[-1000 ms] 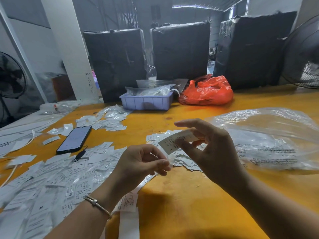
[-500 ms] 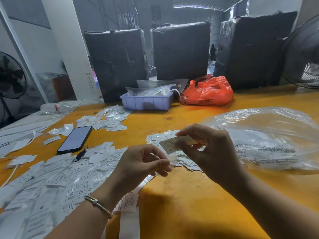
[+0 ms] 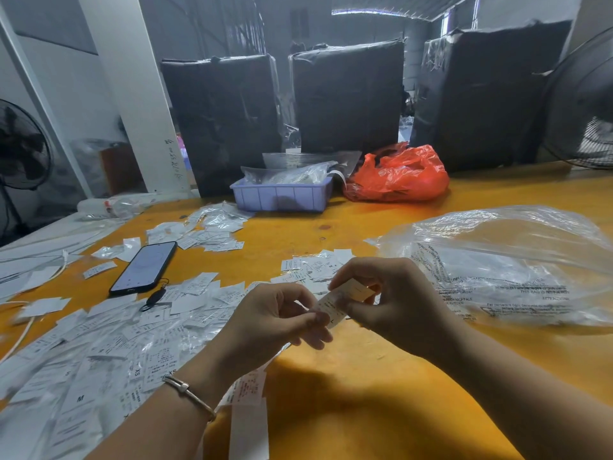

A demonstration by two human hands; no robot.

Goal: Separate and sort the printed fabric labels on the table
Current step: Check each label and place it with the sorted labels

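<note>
I have one printed fabric label [image 3: 335,305] held up over the orange surface [image 3: 365,393], caught at both ends: my right hand [image 3: 394,303] pinches its upper end between thumb and fingers, and my left hand [image 3: 275,318] pinches the lower end, where a size letter shows (it looks like an L, though the print is too soft to be sure). My judgement is that the label may be two stuck together, and that is the first risk: if I pull with both grips this tight, a doubled pair could go down as one and end up in the wrong sort.

Just behind my hands lies a small pile of labels [image 3: 315,265], and to my left spreads the big unsorted heap [image 3: 109,343], with XS and M showing among the pieces. The two sit close, so a label let go carelessly could flutter into the wrong one. A standing fan [image 3: 583,104] at the right edge worries me too; I cannot tell whether it is running, but any draught would scatter these light pieces.

A clear plastic bag [image 3: 504,260] lies just beside my right hand, and a dropped label could slip under its loose edge. The smartphone [image 3: 144,267] rests among the labels to the left, where a sweep of my arm could nudge it.
</note>
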